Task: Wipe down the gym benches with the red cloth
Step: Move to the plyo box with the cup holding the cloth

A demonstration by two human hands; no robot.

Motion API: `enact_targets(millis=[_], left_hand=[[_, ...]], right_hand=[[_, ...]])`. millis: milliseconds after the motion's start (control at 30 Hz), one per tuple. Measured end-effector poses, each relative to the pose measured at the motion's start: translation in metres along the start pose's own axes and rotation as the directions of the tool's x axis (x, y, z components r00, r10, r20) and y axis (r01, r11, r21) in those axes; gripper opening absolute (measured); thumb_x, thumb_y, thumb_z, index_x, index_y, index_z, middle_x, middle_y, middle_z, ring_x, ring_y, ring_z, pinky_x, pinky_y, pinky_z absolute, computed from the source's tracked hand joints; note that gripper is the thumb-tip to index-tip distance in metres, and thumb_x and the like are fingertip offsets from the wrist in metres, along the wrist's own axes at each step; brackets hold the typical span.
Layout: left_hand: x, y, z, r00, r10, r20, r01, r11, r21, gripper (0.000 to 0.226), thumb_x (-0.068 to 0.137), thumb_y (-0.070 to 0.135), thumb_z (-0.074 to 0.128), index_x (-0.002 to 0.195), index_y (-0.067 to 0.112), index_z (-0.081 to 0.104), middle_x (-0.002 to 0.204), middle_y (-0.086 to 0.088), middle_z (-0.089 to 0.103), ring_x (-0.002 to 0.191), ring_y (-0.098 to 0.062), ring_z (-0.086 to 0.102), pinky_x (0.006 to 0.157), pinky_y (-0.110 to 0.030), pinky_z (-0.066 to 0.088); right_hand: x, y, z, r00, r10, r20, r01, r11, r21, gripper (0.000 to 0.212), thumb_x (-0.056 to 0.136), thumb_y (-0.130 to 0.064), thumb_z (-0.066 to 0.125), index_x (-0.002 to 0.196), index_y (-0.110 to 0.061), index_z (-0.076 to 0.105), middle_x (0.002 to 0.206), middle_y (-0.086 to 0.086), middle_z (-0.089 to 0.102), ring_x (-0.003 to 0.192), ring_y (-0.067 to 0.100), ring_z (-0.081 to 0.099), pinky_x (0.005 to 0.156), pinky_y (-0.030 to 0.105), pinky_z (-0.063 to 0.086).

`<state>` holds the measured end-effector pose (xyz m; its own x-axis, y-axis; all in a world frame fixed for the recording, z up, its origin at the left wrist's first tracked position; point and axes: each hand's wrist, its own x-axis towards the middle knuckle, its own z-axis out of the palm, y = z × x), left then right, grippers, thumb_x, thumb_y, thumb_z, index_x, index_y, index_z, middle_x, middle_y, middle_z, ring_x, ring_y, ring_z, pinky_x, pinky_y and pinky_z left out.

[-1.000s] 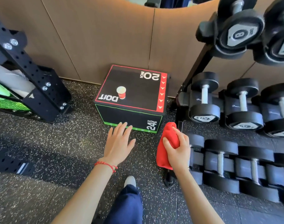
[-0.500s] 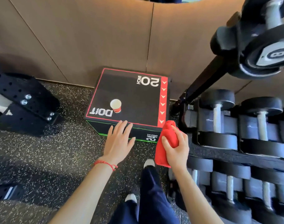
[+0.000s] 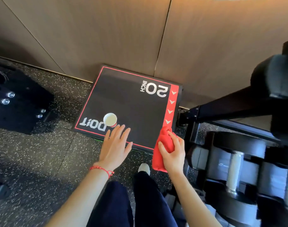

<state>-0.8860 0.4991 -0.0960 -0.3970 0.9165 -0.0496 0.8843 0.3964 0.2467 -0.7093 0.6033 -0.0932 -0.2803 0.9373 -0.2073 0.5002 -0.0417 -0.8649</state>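
Right hand (image 3: 172, 153) grips red cloth (image 3: 163, 149), bunched up, over near right corner of black box (image 3: 133, 105). Left hand (image 3: 115, 145) flat, fingers straight, above near edge, just beside paper cup (image 3: 110, 119) standing on box top. Looks like wiping not started yet. Next: move cup away, then press cloth down, rub top. Dumbbell rack (image 3: 238, 161) close on right.

Bright daylight (blurred, warped edges)

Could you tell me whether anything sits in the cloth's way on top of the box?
Yes. A paper cup stands on the box near its front left, just beyond the left hand; the cloth in the right hand is at the front right.
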Motion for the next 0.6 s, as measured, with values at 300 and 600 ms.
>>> enact_targets(millis=[300,600], left_hand=[[0.066,-0.027,0.06,0.997,0.016,0.078,-0.015,1.0,-0.012,0.044,0.082,0.026,0.062,0.119,0.003,0.06,0.123,-0.018,0.059,0.117,-0.035,0.054,0.093,-0.054,0.044],[0.111,-0.062,0.154,0.983,0.028,0.183,-0.015,0.997,-0.072,0.043,0.084,0.027,0.059,0.121,0.003,0.058,0.124,-0.017,0.057,0.118,-0.034,0.051,0.091,-0.054,0.046]], right_hand=[[0.081,0.043,0.048,0.994,0.105,0.01,-0.104,0.991,-0.085,0.048,0.078,-0.021,0.071,0.121,-0.03,0.054,0.122,-0.001,0.045,0.11,0.01,0.048,0.091,0.017,0.032],[0.149,0.116,0.12,0.988,0.15,0.03,-0.149,0.988,-0.039,0.048,0.077,-0.02,0.072,0.12,-0.033,0.053,0.12,-0.006,0.044,0.109,0.002,0.043,0.094,0.006,0.027]])
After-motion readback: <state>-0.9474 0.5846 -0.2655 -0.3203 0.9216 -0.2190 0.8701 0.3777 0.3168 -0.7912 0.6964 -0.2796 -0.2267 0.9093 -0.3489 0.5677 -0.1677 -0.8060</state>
